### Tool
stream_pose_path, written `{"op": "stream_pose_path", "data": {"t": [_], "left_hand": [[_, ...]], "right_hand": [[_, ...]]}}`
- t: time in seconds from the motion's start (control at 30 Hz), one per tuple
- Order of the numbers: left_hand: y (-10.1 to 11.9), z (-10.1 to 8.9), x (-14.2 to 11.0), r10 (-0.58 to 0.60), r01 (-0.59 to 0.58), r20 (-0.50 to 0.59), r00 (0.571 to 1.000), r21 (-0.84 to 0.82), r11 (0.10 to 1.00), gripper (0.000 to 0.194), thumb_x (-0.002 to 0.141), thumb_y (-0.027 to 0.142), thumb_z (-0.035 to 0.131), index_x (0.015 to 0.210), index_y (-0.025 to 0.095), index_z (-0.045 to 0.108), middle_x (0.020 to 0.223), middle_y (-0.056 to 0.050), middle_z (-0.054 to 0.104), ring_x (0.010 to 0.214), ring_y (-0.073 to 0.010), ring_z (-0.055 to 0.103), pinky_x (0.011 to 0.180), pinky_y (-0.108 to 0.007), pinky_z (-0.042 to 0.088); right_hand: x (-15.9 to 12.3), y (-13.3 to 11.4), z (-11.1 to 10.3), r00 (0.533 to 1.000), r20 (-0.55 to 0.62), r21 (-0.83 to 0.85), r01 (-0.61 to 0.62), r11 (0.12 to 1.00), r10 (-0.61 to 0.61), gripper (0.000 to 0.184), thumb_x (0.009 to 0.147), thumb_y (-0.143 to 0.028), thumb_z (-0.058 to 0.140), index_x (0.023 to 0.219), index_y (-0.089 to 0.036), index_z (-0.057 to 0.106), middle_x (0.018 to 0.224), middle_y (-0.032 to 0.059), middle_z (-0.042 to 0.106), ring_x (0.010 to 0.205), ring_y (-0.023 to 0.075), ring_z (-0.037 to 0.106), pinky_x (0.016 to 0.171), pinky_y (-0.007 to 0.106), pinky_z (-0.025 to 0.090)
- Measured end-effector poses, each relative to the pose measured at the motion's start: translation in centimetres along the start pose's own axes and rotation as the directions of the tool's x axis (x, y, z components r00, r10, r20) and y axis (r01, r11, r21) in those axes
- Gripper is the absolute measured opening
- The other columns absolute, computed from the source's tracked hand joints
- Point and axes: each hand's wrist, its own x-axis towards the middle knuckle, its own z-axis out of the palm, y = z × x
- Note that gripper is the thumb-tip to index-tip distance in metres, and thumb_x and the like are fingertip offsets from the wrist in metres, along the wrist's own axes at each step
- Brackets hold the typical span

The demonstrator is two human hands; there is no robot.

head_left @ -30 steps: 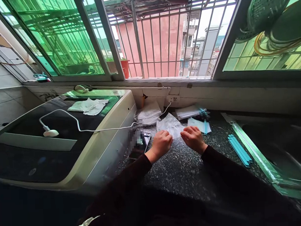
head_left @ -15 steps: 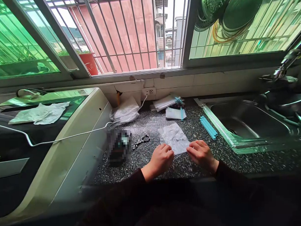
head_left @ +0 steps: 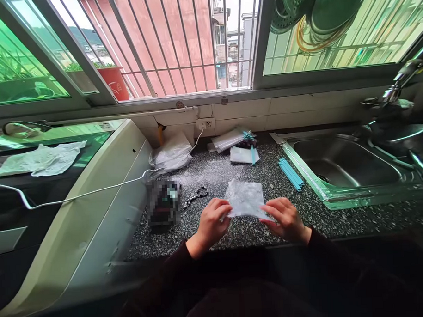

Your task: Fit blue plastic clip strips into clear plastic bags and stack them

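Observation:
A clear, slightly crinkled plastic bag (head_left: 245, 198) lies over the speckled dark countertop (head_left: 242, 238), its near edge lifted toward me. My left hand (head_left: 213, 220) pinches its near left corner between thumb and fingers. At the near right corner, my right hand (head_left: 284, 218) grips the plastic the same way. Left of the bag are a beaded strap (head_left: 196, 196) and a dark, pixelated object (head_left: 163, 202). Several light-blue strips (head_left: 291, 174) rest side by side to the right. Farther back, a blue strip (head_left: 253, 155) lies across a small stack of clear bags (head_left: 241, 154).
A steel sink (head_left: 350, 158) with a faucet (head_left: 399, 85) stands at the right. On the left, a stove-like appliance (head_left: 128, 147) carries a cloth (head_left: 41, 160). A white cable (head_left: 105, 189) runs to the wall socket (head_left: 206, 124). More plastic bags (head_left: 171, 153) lie by the wall.
My hands have moved apart, the left one shifting left. The bag between them has straightened and its near edge is spread wider. The view has shifted slightly.

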Motion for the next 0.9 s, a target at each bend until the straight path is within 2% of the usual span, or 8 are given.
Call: {"op": "stream_pose_path", "data": {"t": [0.17,0.33,0.47,0.6,0.7,0.77,0.83,0.9], "left_hand": [[0.6,-3.5,2.3,-0.171,0.167,-0.018,0.985,-0.132,0.977,0.009,0.079,0.016,0.054,0.079,0.017,0.063,0.083,-0.007,0.063,0.081,-0.0172,0.057,0.074,-0.031,0.048],[1.0,-6.2,5.1,-0.216,0.212,0.011,0.976,-0.262,0.942,0.014,0.082,0.024,0.054,0.076,0.015,0.063,0.079,-0.006,0.062,0.076,-0.0151,0.057,0.070,-0.028,0.046],[0.2,-7.6,8.2,-0.335,0.303,0.001,0.942,-0.426,0.852,0.016,0.076,0.031,0.062,0.074,0.015,0.063,0.072,-0.003,0.060,0.066,-0.0122,0.055,0.062,-0.024,0.044],[-2.2,-6.7,10.2,-0.574,0.371,-0.053,0.817,-0.714,0.594,0.025,0.074,0.039,0.062,0.081,0.015,0.061,0.069,0.000,0.059,0.056,-0.0077,0.051,0.056,-0.021,0.043],[-4.1,-4.7,9.0,-0.733,0.423,0.029,0.679,-0.832,0.359,0.032,0.074,0.047,0.057,0.084,0.016,0.057,0.070,0.000,0.060,0.056,-0.0078,0.053,0.053,-0.020,0.043],[-4.6,-3.2,7.2,-0.792,0.459,0.101,0.603,-0.855,0.240,0.038,0.072,0.052,0.057,0.084,0.016,0.055,0.070,-0.001,0.060,0.057,-0.0089,0.055,0.051,-0.020,0.043],[-4.7,-2.0,5.5,-0.812,0.516,0.158,0.563,-0.834,0.195,0.043,0.067,0.055,0.060,0.083,0.015,0.056,0.070,-0.001,0.061,0.057,-0.0093,0.055,0.051,-0.020,0.042],[-4.4,-1.2,4.2,-0.795,0.590,0.231,0.561,-0.785,0.188,0.044,0.060,0.054,0.067,0.076,0.015,0.057,0.064,0.001,0.059,0.053,-0.0083,0.052,0.049,-0.020,0.040]], "right_hand": [[1.8,1.2,0.4,0.987,0.004,0.089,-0.163,0.983,0.163,0.028,0.078,-0.032,0.062,0.102,-0.019,0.061,0.089,0.0078,0.058,0.083,0.0199,0.055,0.074,0.035,0.047],[4.6,0.6,0.9,0.972,0.027,0.292,-0.231,0.928,0.233,0.012,0.080,-0.026,0.058,0.087,-0.020,0.066,0.081,0.0056,0.060,0.079,0.0185,0.056,0.070,0.034,0.048],[6.8,-0.1,0.8,0.958,0.052,0.478,-0.273,0.835,0.283,0.015,0.082,-0.028,0.056,0.073,-0.019,0.063,0.080,0.0055,0.063,0.079,0.0181,0.056,0.072,0.034,0.047],[8.3,-0.1,0.8,0.867,0.230,0.638,-0.477,0.604,0.442,0.025,0.080,-0.037,0.056,0.064,-0.018,0.056,0.065,0.0008,0.056,0.063,0.0133,0.051,0.062,0.028,0.044],[8.6,0.5,1.2,0.774,0.336,0.667,-0.597,0.445,0.536,0.028,0.076,-0.044,0.059,0.067,-0.018,0.057,0.061,-0.0009,0.054,0.058,0.0114,0.047,0.056,0.025,0.040],[8.4,1.1,1.6,0.728,0.373,0.660,-0.644,0.387,0.574,0.030,0.073,-0.046,0.061,0.067,-0.017,0.058,0.061,-0.0010,0.054,0.058,0.0112,0.047,0.056,0.025,0.040],[8.0,1.7,2.1,0.698,0.399,0.638,-0.677,0.367,0.594,0.031,0.071,-0.047,0.061,0.066,-0.017,0.058,0.061,-0.0007,0.055,0.059,0.0114,0.047,0.058,0.026,0.040],[7.5,2.2,2.6,0.672,0.420,0.614,-0.705,0.355,0.610,0.030,0.070,-0.046,0.061,0.066,-0.017,0.059,0.062,-0.0005,0.056,0.060,0.0117,0.047,0.059,0.026,0.040]]}}
